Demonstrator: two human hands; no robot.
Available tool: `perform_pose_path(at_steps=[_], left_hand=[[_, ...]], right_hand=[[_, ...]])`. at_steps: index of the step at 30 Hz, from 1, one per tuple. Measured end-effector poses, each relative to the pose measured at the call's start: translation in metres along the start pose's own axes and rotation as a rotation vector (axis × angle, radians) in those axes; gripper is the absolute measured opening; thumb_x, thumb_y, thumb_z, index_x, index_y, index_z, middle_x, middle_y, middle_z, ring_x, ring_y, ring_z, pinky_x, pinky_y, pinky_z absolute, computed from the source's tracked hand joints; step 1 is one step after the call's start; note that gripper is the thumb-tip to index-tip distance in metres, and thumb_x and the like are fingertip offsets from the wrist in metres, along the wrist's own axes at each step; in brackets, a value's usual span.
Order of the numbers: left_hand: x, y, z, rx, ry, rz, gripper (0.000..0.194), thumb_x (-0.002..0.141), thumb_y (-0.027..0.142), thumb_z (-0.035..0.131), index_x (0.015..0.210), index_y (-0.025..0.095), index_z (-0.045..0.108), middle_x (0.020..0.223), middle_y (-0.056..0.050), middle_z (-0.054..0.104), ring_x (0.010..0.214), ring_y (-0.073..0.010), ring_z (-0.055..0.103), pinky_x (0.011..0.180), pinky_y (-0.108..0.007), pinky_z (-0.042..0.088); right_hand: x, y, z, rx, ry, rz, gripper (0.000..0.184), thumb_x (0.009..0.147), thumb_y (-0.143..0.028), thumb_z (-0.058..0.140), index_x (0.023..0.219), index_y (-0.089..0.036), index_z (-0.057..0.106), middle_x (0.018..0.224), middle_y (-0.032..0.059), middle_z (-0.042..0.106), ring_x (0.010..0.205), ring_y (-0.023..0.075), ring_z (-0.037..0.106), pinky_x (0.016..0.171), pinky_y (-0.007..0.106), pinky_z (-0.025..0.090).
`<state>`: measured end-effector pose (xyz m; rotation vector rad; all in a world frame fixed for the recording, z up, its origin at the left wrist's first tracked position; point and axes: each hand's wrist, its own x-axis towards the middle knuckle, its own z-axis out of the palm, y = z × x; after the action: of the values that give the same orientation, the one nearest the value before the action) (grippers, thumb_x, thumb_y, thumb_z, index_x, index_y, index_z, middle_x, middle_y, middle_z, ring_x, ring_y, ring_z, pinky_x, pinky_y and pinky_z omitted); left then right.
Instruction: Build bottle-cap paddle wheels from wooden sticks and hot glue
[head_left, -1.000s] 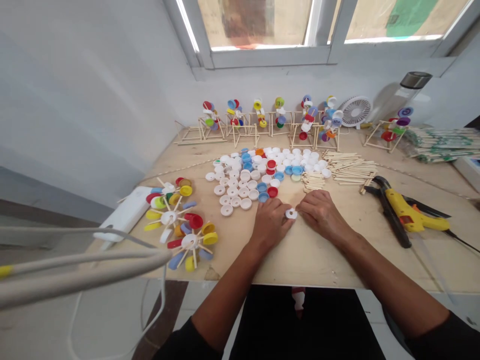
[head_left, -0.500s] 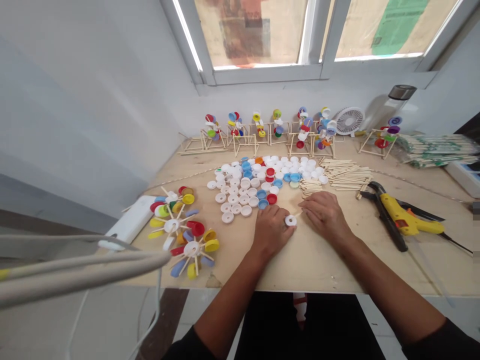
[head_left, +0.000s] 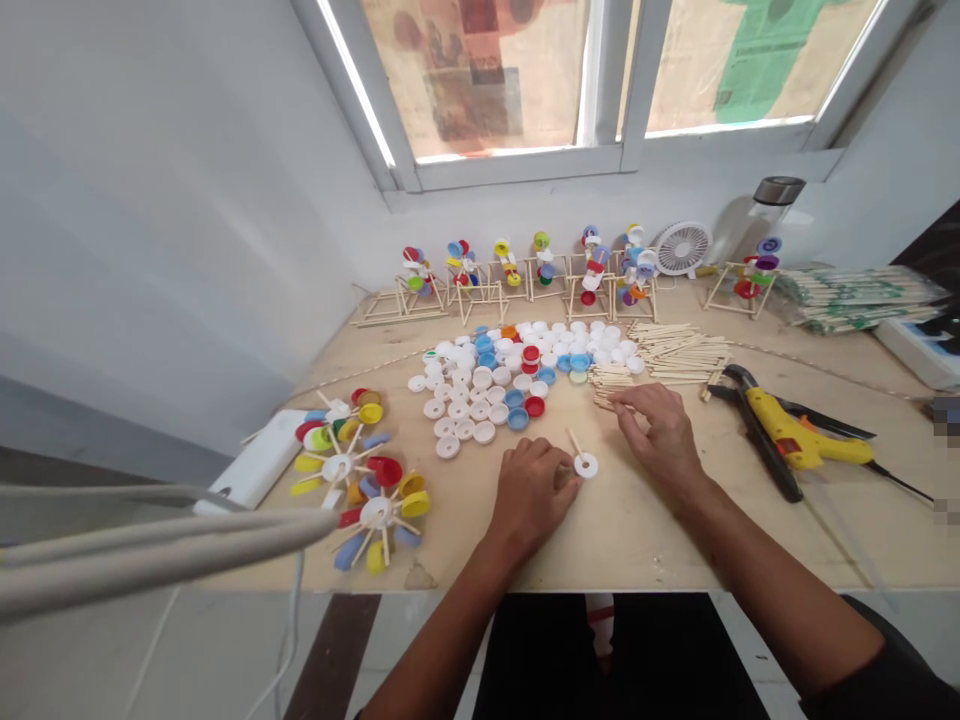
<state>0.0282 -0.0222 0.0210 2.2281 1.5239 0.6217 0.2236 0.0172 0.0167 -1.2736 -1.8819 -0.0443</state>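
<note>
My left hand (head_left: pixel 534 495) rests on the table with its fingertips closed on the edge of a white bottle cap (head_left: pixel 592 468) that has a hole in its middle. One short wooden stick (head_left: pixel 574 441) points away from that cap's rim. At the near edge of a small pile of short sticks (head_left: pixel 611 376), my right hand (head_left: pixel 660 430) pinches a stick end between thumb and forefinger; the fingers partly hide it. Many loose caps, mostly white with some blue and red (head_left: pixel 534 407), lie beyond my left hand.
Stick-and-cap wheels (head_left: pixel 376 512) lie at left beside a white power strip (head_left: pixel 255 462). A yellow glue gun (head_left: pixel 795 435) rests at right. Longer sticks (head_left: pixel 679 352) are heaped behind. Stick frames with coloured caps (head_left: pixel 484 300), a small fan (head_left: pixel 682 249) and a bottle (head_left: pixel 772 205) line the wall.
My right hand has moved from beside the white cap out to the short stick pile. A stick now shows at the cap's rim. The view has shifted slightly.
</note>
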Motion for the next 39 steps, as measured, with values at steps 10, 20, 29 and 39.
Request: perform_pose_path(at_steps=[10, 20, 29, 39], left_hand=[[0.0, -0.019, -0.009, -0.032, 0.18, -0.018, 0.011, 0.079, 0.014, 0.053, 0.08, 0.02, 0.061, 0.081, -0.002, 0.065, 0.083, -0.019, 0.058, 0.078, -0.035, 0.044], [0.02, -0.019, 0.003, 0.113, 0.032, 0.217, 0.033, 0.075, 0.006, 0.052, 0.1, 0.023, 0.064, 0.11, -0.006, 0.061, 0.099, -0.0208, 0.056, 0.083, -0.036, 0.044], [0.001, -0.021, -0.008, -0.005, 0.069, 0.124, 0.015, 0.08, 0.018, 0.054, 0.091, 0.022, 0.064, 0.094, -0.004, 0.067, 0.094, -0.0206, 0.058, 0.082, -0.036, 0.044], [0.026, -0.043, -0.013, 0.426, 0.23, -0.055, 0.014, 0.082, 0.021, 0.053, 0.085, 0.02, 0.066, 0.086, -0.007, 0.065, 0.084, -0.0237, 0.056, 0.074, -0.037, 0.039]], right_hand=[[-0.002, 0.001, 0.003, 0.027, -0.073, 0.028, 0.016, 0.082, -0.022, 0.051, 0.086, -0.021, 0.067, 0.086, 0.0045, 0.071, 0.084, 0.0214, 0.061, 0.078, 0.037, 0.04], [-0.003, 0.001, 0.004, 0.024, -0.117, 0.064, 0.017, 0.082, -0.022, 0.051, 0.084, -0.021, 0.068, 0.086, 0.0045, 0.072, 0.083, 0.0212, 0.062, 0.078, 0.038, 0.041], [-0.004, 0.005, 0.007, 0.024, -0.082, 0.093, 0.019, 0.083, -0.024, 0.05, 0.085, -0.022, 0.068, 0.086, 0.0043, 0.072, 0.083, 0.0216, 0.063, 0.078, 0.039, 0.041], [-0.001, 0.012, 0.003, -0.039, -0.029, 0.136, 0.02, 0.083, -0.025, 0.049, 0.079, -0.021, 0.068, 0.083, 0.0057, 0.072, 0.078, 0.023, 0.063, 0.073, 0.039, 0.042]])
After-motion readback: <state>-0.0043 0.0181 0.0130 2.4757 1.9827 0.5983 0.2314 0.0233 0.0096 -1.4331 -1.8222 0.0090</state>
